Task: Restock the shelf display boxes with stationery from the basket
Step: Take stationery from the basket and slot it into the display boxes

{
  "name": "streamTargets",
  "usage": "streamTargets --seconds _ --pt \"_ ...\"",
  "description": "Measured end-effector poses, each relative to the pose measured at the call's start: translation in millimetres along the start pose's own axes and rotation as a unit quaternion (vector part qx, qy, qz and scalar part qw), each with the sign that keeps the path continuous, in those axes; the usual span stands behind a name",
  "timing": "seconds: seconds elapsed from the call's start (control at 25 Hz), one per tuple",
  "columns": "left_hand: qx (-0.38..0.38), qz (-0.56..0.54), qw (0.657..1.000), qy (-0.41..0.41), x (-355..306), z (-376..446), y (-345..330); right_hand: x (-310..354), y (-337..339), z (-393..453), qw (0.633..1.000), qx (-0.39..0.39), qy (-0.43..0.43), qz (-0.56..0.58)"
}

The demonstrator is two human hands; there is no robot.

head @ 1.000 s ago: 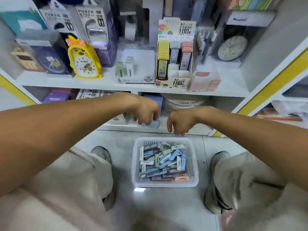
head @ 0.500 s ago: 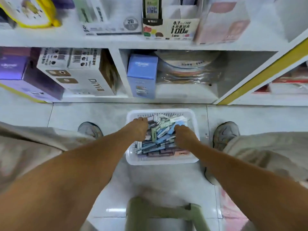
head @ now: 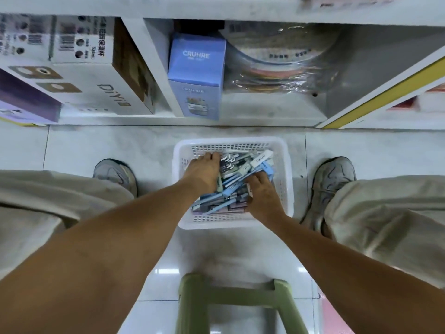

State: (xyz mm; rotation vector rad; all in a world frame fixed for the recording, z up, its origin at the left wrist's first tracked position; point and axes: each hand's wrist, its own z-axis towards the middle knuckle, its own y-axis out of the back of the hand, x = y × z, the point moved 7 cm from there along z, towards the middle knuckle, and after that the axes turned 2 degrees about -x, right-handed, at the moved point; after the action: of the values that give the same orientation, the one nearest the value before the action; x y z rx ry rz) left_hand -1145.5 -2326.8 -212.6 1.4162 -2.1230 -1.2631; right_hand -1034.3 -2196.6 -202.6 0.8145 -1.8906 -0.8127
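Frame centre: my left hand [head: 203, 171] and right hand [head: 262, 195] reach into the white basket [head: 287, 179], resting on stationery packs [head: 237, 175]; whether they grip anything, I cannot tell.

Blue CRUHRE box [head: 197, 75] standing upright in bottom shelf bay, w/ plastic-wrapped round stack [head: 281, 68] sitting just beside it on rt. White DiYi carton [head: 96, 85] lying in next bay left; purple box [head: 26, 102] beside it, blurred. Green stool [head: 237, 307] showing at lower edge, poss. plastic.
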Motion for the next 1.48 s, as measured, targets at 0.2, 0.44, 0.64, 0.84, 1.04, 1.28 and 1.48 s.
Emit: streamTargets --seconds 0.2,0.44,0.64,0.84,1.04,1.28,1.48 --pt "0.017 -0.058 0.998 0.016 1.7 5.1 -12.4 -7.4 -0.4 1.3 0.998 -0.024 -0.050 0.038" --pt "0.060 -0.132 0.989 0.030 -2.8 3.9 -30.6 -11.1 -0.7 1.0 0.997 -0.035 -0.063 0.022" --pt "0.056 -0.158 0.985 0.046 -1.1 -2.4 -24.1 -12.3 1.5 3.6 0.996 -0.032 -0.061 0.051" --pt "0.128 -0.259 0.954 0.081 11.2 -8.3 -1.9 -13.2 3.1 10.2 0.997 0.011 -0.054 0.051" --pt "0.129 -0.353 0.923 0.083 15.8 -27.9 26.3 -7.2 16.4 13.3 0.996 0.061 -0.069 0.007" --pt "0.149 -0.430 0.889 0.054 -7.8 -57.9 75.1 18.5 63.3 15.2 0.983 0.168 -0.062 0.038" --pt "0.112 -0.421 0.900 0.010 -28.7 -90.3 131.8 57.0 132.4 -6.2 0.902 0.229 -0.097 0.353"
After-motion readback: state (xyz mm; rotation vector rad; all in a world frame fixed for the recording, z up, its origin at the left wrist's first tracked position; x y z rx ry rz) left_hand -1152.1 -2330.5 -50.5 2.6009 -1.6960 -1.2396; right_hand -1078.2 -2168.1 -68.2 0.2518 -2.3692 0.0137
